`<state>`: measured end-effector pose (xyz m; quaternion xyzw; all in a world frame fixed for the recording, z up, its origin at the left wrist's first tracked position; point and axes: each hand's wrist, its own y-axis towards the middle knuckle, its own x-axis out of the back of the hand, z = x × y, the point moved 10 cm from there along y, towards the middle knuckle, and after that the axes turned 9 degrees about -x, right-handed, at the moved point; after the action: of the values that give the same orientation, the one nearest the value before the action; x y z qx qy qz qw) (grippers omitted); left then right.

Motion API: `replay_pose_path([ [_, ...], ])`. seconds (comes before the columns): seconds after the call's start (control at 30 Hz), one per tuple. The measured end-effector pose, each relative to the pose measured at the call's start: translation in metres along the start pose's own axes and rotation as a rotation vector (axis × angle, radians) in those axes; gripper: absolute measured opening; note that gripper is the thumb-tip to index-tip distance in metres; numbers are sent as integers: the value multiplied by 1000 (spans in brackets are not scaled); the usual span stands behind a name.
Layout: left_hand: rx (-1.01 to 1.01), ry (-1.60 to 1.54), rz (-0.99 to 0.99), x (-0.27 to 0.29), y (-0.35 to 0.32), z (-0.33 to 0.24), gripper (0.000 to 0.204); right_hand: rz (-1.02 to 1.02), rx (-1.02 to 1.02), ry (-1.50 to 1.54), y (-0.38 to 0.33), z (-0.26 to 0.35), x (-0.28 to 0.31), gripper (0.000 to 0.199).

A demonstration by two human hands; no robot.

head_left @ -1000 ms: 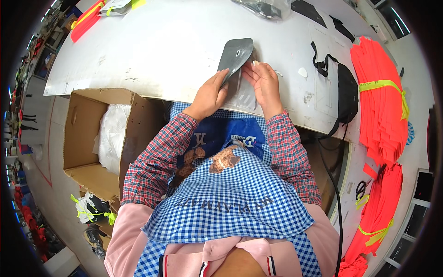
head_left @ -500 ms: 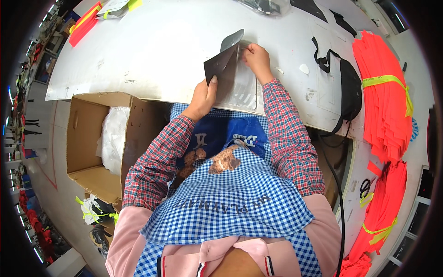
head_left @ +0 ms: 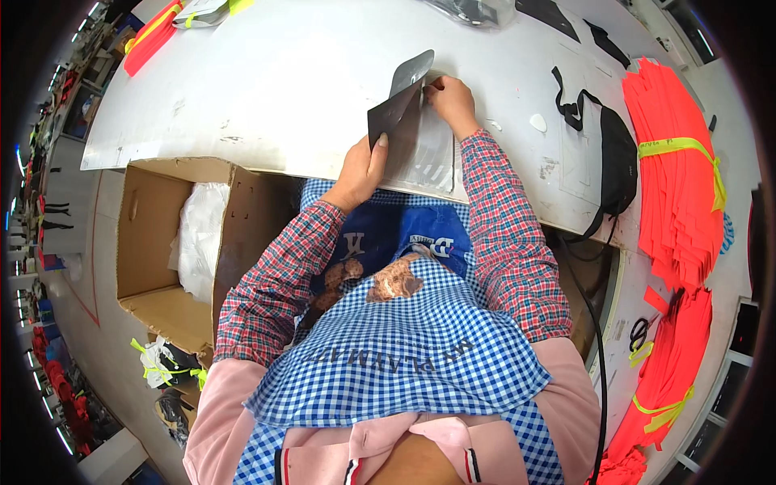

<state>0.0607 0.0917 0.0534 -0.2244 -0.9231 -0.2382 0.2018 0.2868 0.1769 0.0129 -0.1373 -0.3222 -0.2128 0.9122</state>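
Note:
A thin dark panel (head_left: 394,111) with a rounded flap at its far end is raised over the table, its near left corner bent up. My left hand (head_left: 360,171) grips that corner, thumb on top and fingers underneath. At the panel's far right edge my right hand (head_left: 453,105) is closed in a pinch, its fingertips partly hidden by the edge. Beneath the panel, a translucent greyish sheet (head_left: 428,153) with pale stripes lies at the table's front edge, close to my right wrist.
On the white table (head_left: 267,89) a black bag (head_left: 616,162) with straps lies to the right. Tied stacks of orange-red fabric (head_left: 675,178) stand beyond it, with scissors (head_left: 639,331) nearby. A cardboard box (head_left: 174,307) holding white plastic stands at left. A dark cable (head_left: 596,339) hangs at right.
My left hand and the panel's lifted corner have shifted slightly to the right. My right hand keeps its pinch at the far edge. The whole view has also drifted a little.

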Motion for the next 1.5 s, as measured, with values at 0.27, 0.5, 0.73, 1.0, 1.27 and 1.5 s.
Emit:
replay_pose_path([
  [0.27,21,-1,14,-2,0,2,37,-13,0,-106,-6,8,3,27],
  [0.5,27,4,24,-2,0,1,38,176,-75,382,-15,-4,6,22],
  [0.73,-51,50,39,-7,2,-3,38,423,-89,1181,-61,26,23,14],
  [1.0,-303,300,117,-20,0,-22,52,460,-141,512,-66,21,3,15],
  [1.27,-356,309,-61,4,-18,-47,52,-33,-17,792,-54,-52,73,12],
  [1.5,-287,335,199,-13,3,-44,29,71,-137,1175,-97,-80,84,13],
])
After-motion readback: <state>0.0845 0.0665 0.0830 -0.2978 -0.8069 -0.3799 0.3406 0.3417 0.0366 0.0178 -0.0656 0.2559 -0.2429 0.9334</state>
